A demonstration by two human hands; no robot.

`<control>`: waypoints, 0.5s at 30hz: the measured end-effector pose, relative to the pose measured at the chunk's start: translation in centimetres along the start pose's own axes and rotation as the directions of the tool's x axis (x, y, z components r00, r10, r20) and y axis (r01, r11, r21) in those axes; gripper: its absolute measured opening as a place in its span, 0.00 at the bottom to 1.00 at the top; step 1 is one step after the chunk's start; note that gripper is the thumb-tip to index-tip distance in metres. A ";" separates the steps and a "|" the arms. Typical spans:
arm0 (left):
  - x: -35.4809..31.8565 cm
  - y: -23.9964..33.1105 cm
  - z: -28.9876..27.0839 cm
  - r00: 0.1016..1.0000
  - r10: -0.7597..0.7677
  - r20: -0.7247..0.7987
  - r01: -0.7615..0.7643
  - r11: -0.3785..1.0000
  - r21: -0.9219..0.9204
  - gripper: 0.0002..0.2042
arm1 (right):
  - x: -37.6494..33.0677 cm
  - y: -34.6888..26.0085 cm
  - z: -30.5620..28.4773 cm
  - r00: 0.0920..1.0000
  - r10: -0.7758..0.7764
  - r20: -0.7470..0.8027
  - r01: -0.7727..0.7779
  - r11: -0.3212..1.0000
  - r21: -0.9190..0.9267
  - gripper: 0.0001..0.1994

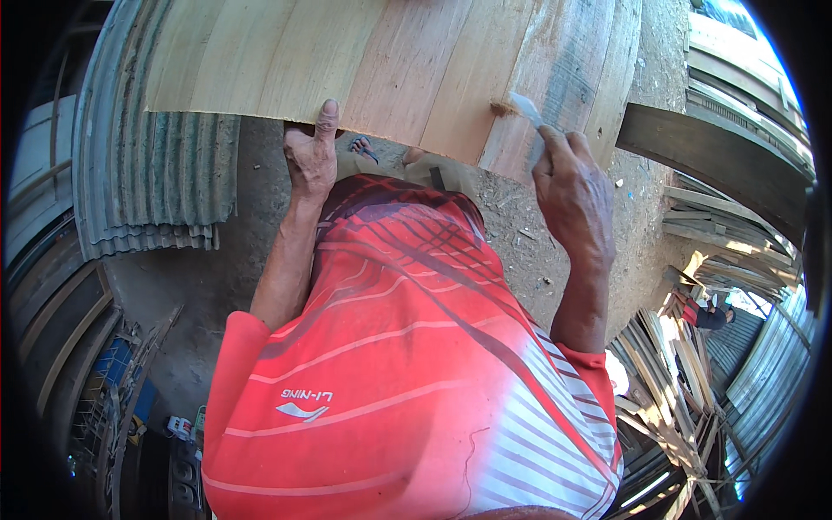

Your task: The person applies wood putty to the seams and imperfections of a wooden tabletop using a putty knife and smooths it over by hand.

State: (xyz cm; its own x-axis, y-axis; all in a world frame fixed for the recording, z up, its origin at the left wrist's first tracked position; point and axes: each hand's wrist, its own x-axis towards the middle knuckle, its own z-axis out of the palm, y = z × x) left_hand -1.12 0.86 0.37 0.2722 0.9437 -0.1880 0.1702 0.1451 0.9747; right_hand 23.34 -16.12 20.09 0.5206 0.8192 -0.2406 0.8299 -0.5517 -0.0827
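Note:
A wide panel of joined wooden boards (390,65) spans the top of the view, pale on the left and darker, stained on the right. At its near edge my left hand (313,154) grips the rim, thumb up over the top and fingers hidden beneath. My right hand (572,186) is closed round a scraper (525,110) with a pale, thin blade, held low over the panel's right part. At the blade's end sits a lump of brown paste or dust (503,108). The scraper's handle is mostly hidden by my fingers.
Corrugated metal sheets (165,173) lie left of the panel. A dark wooden beam (711,156) extends to the right. Loose timber offcuts (676,390) are heaped at lower right, with another person (706,314) beyond. Bare dirt ground (511,221) shows below the panel.

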 end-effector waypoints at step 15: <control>0.0 -0.1 0.1 0.996 -0.037 -0.085 0.042 0.997 0.057 0.33 | -1.0 2.0 1.5 0.961 -0.275 0.022 0.275 0.961 0.022 0.19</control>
State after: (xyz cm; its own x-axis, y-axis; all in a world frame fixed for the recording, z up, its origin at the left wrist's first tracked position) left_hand -1.05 0.86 0.22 0.1843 0.9595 -0.2132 0.2350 0.1676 0.9574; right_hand 24.19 -18.28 18.67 0.2676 0.9356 -0.2302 0.9363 -0.3090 -0.1672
